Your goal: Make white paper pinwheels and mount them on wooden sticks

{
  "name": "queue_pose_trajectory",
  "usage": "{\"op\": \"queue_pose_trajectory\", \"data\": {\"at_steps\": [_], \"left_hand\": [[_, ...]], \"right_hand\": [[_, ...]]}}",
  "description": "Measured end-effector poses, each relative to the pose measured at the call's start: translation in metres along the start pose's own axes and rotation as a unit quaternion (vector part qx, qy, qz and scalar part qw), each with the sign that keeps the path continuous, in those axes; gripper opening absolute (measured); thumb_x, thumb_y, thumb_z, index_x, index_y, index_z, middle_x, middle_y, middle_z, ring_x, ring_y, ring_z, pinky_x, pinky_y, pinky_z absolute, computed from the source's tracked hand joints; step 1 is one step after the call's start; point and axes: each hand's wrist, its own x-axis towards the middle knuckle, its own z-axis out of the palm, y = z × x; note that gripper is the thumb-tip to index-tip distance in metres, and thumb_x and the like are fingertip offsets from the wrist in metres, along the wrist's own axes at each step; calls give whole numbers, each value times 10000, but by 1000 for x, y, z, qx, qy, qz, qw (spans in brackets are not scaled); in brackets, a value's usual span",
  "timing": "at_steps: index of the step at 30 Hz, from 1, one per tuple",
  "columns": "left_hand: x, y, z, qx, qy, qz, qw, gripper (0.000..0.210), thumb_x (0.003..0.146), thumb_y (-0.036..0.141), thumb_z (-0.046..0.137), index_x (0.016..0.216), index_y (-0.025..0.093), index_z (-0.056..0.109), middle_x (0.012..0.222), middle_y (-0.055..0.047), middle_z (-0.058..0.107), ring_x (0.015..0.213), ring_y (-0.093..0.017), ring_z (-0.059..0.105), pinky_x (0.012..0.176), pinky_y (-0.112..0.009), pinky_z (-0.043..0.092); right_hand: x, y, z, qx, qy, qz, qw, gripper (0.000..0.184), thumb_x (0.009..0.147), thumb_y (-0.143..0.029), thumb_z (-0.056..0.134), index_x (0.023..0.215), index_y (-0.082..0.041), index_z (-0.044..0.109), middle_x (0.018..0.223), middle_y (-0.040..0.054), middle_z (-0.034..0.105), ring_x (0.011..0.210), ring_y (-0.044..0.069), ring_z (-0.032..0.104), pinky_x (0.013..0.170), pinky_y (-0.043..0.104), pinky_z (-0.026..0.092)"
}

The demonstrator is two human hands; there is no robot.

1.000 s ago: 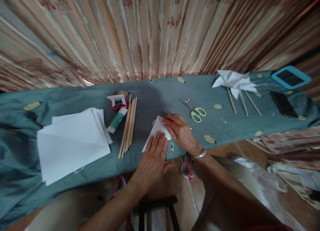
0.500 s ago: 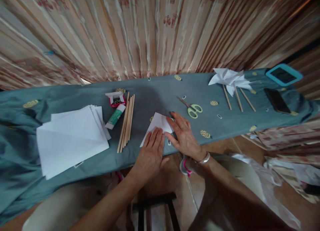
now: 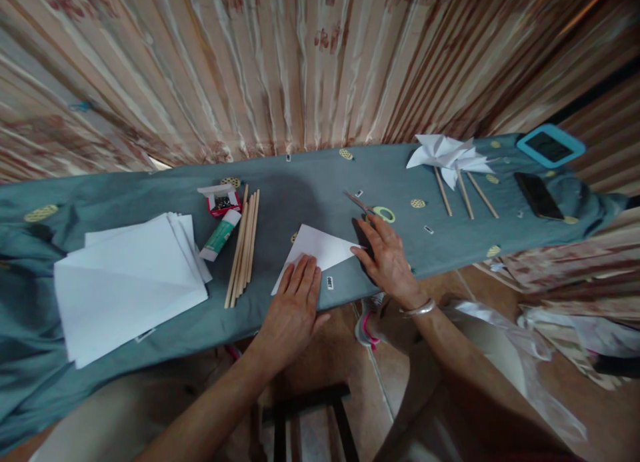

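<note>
A white sheet of paper folded into a triangle (image 3: pixel 325 244) lies on the cloth in front of me. Flat on its left part rests my left hand (image 3: pixel 296 301), fingers stretched out and pressing it down. My right hand (image 3: pixel 385 255) is at the paper's right tip, fingers apart, the thumb close to the point; whether it touches is hard to tell. Just beyond its fingertips lie the green-handled scissors (image 3: pixel 383 214), one loop partly covered by the hand.
Left of the paper lie wooden sticks (image 3: pixel 244 249), a glue stick (image 3: pixel 220 235), a red box of small pins (image 3: pixel 223 201) and a stack of white paper (image 3: pixel 130 282). To the right are paper pinwheels (image 3: pixel 447 157) on sticks, a phone (image 3: pixel 539 195) and a blue-framed device (image 3: pixel 551 146).
My right hand has slid right from the middle of the folded paper to its right tip, near the scissors. My left hand stays on the paper. The view has shifted slightly.
</note>
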Motion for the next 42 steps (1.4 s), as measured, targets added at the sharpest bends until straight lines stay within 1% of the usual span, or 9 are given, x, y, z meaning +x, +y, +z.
{"op": "queue_pose_trajectory", "data": {"at_steps": [6, 10, 14, 19, 22, 27, 33, 36, 42], "left_hand": [[0, 1, -1, 4, -5, -8, 1000, 664, 870, 374, 585, 1384, -8, 408, 1508, -249, 367, 1422, -381, 293, 1167, -515, 271], [1, 2, -3, 2, -5, -8, 1000, 656, 873, 373, 579, 1381, -3, 405, 1506, -258, 363, 1422, -381, 294, 1162, -525, 273], [0, 1, -2, -1, -2, -9, 1000, 675, 870, 390, 580, 1384, -7, 396, 1505, -268, 357, 1422, -388, 290, 1158, -536, 274], [0, -1, -3, -20, 3, -1, 1000, 643, 887, 382, 555, 1396, 27, 385, 1505, -257, 366, 1425, -367, 297, 1151, -534, 283], [-1, -2, -3, -30, 7, 0, 1000, 658, 878, 380, 576, 1411, 52, 371, 1506, -241, 374, 1425, -359, 302, 1147, -523, 287], [0, -5, -4, -38, 16, 4, 999, 618, 886, 372, 571, 1399, 76, 395, 1487, -212, 418, 1411, -338, 337, 1146, -521, 281], [2, -8, -8, -38, 2, 17, 999, 548, 891, 363, 582, 1379, 148, 460, 1491, -161, 434, 1413, -334, 336, 1156, -541, 263], [2, -7, -9, -32, 7, 11, 999, 558, 877, 380, 603, 1385, 189, 472, 1500, -165, 417, 1414, -366, 323, 1136, -556, 294], [-6, -11, -11, 0, 25, -12, 1000, 590, 842, 394, 649, 1378, 201, 496, 1494, -213, 403, 1407, -407, 319, 1108, -590, 323]], "right_hand": [[-2, 11, -7, -21, 31, 4, 999, 455, 956, -327, 460, 1356, -115, 511, 1414, 204, 500, 1325, 328, 449, 1050, 522, 409], [4, -5, -6, 24, 2, -58, 998, 409, 981, -274, 401, 1341, -129, 528, 1277, 164, 624, 1214, 266, 554, 1039, 437, 452], [14, -24, -4, 20, -23, -93, 995, 374, 984, -293, 402, 1229, -117, 622, 1173, 161, 683, 1107, 278, 612, 990, 439, 479], [30, -26, -10, 119, -53, 1, 991, 316, 911, -358, 555, 1103, -156, 703, 1054, 116, 743, 930, 249, 692, 860, 375, 539], [36, -17, -11, 218, -103, 84, 967, 277, 831, -322, 636, 1052, -185, 731, 877, 62, 764, 729, 192, 689, 698, 310, 538], [30, 1, -10, 410, -155, 115, 891, 349, 759, -255, 644, 1089, -162, 709, 740, 10, 723, 578, 112, 585, 537, 230, 456], [3, 9, -26, 504, -196, 181, 821, 326, 715, -287, 729, 1029, -196, 727, 730, -8, 714, 531, 83, 550, 511, 216, 468], [-10, 9, -31, 529, -188, 202, 803, 323, 705, -284, 756, 1020, -217, 735, 736, -8, 722, 542, 84, 572, 516, 211, 478], [-21, 7, -31, 547, -149, 212, 796, 347, 690, -340, 781, 1015, -223, 748, 756, 12, 739, 566, 101, 602, 519, 223, 502]]}}
